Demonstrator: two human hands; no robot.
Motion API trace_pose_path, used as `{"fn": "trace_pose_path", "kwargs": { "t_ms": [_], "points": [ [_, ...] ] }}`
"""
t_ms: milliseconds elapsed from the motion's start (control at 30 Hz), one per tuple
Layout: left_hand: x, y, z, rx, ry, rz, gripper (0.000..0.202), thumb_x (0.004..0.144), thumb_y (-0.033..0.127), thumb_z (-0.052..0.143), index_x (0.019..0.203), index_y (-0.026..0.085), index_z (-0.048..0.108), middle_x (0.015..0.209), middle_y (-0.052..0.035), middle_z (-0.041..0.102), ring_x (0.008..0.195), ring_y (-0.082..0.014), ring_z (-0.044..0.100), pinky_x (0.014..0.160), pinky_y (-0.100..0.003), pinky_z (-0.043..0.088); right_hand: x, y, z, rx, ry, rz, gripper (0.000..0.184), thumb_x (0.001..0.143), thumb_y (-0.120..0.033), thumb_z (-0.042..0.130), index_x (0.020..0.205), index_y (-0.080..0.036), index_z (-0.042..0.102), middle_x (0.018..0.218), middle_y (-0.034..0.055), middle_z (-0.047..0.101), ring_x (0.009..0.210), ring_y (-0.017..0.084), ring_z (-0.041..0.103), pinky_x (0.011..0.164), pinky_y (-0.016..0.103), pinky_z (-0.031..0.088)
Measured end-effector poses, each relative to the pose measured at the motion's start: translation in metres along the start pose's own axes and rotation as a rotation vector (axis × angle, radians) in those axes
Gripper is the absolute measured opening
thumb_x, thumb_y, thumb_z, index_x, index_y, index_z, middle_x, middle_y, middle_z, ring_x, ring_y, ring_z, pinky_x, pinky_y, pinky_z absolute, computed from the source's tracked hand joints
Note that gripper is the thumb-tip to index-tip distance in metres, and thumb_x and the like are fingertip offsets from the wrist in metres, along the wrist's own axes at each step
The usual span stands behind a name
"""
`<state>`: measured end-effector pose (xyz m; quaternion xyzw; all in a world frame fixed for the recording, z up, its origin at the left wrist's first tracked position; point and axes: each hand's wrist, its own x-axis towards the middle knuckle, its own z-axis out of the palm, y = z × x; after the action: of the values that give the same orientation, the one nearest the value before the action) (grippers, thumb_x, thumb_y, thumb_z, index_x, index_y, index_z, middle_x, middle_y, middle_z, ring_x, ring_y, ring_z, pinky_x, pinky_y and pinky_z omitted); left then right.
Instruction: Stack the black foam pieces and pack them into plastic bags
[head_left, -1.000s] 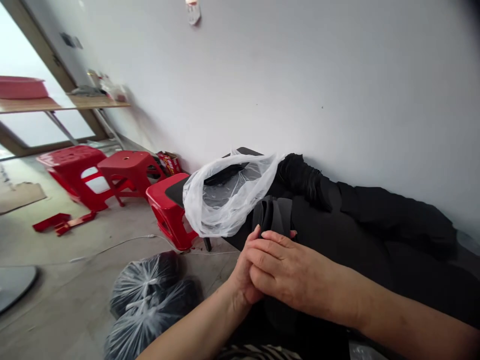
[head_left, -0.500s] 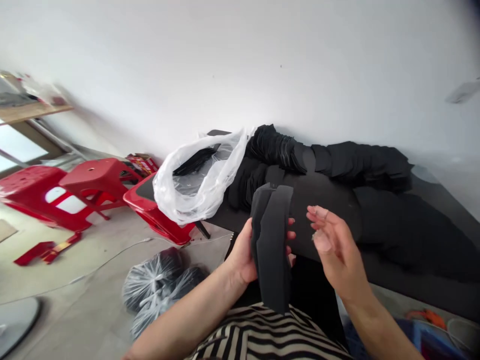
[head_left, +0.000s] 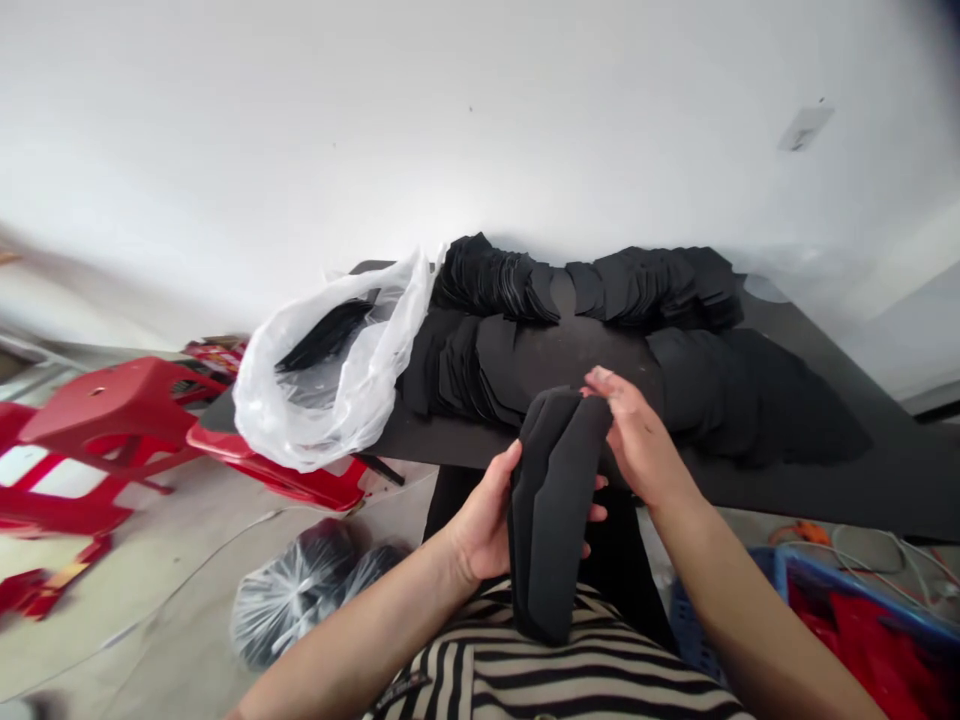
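"What moved?"
"My right grip [head_left: 634, 435] came over to the top edge of the black foam pieces [head_left: 556, 520]; clamped or not, can't tell."
"And the left?"
"My left grip [head_left: 484, 525] clamps them, just before the bench [head_left: 885, 500]."

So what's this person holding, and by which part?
A stack of black cut pieces: the left hand grips it around the middle, while the right hand's fingers touch its top end.

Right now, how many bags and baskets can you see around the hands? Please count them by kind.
White plastic bag: 1
Tied clear bags: 2
Blue basket: 1
Total: 4
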<state>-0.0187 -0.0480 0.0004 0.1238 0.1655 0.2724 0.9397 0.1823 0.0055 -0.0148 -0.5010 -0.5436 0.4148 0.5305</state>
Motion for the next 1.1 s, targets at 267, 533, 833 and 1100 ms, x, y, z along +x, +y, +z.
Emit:
{"fn": "trace_pose_path", "kwargs": {
  "t_ms": [267,533,833,1100],
  "points": [
    [-0.006,0.006,-0.011,-0.002,-0.021,-0.061,0.085,0.090,0.071,0.029,0.142,0.007,0.047,0.150,-0.0197,0.043,0.120,-0.0332,0.056,0.096,-0.047,0.046,0.003,0.001,0.019,0.086,-0.056,0.011,0.042,0.090,-0.053,0.056,0.123,-0.027,0.060,0.127,0.0053,0.064,0.118,0.024,0.059,0.102,0.042,0.048],
    [0.001,0.011,-0.017,0.032,0.030,-0.001,0.068,0.083,0.051,0.058,0.128,0.000,0.058,0.100,-0.0164,0.071,0.090,-0.0247,0.067,0.092,-0.037,0.047,0.032,-0.017,0.025,-0.342,0.025,-0.280,0.043,0.090,-0.039,0.059,0.129,-0.021,0.054,0.133,0.0112,0.057,0.121,0.024,0.056,0.103,0.046,0.046],
    [0.028,0.011,-0.011,0.039,0.416,0.462,0.046,0.085,0.043,0.067,0.118,0.011,0.067,0.106,-0.0133,0.073,0.100,-0.0257,0.068,0.100,-0.038,0.047,-0.041,-0.031,0.042,-0.691,-0.048,-0.439,0.046,0.089,-0.037,0.064,0.129,-0.022,0.049,0.128,0.0115,0.056,0.121,0.027,0.051,0.101,0.048,0.047],
    [0.040,0.004,-0.011,0.218,0.454,0.627,0.052,0.086,0.042,0.069,0.132,0.020,0.057,0.123,-0.0097,0.067,0.118,-0.0230,0.060,0.106,-0.035,0.042,-0.040,-0.018,0.045,-0.615,-0.067,-0.331,0.038,0.094,-0.030,0.053,0.131,-0.022,0.048,0.128,0.0111,0.059,0.118,0.025,0.057,0.098,0.046,0.052]
  ]
}}
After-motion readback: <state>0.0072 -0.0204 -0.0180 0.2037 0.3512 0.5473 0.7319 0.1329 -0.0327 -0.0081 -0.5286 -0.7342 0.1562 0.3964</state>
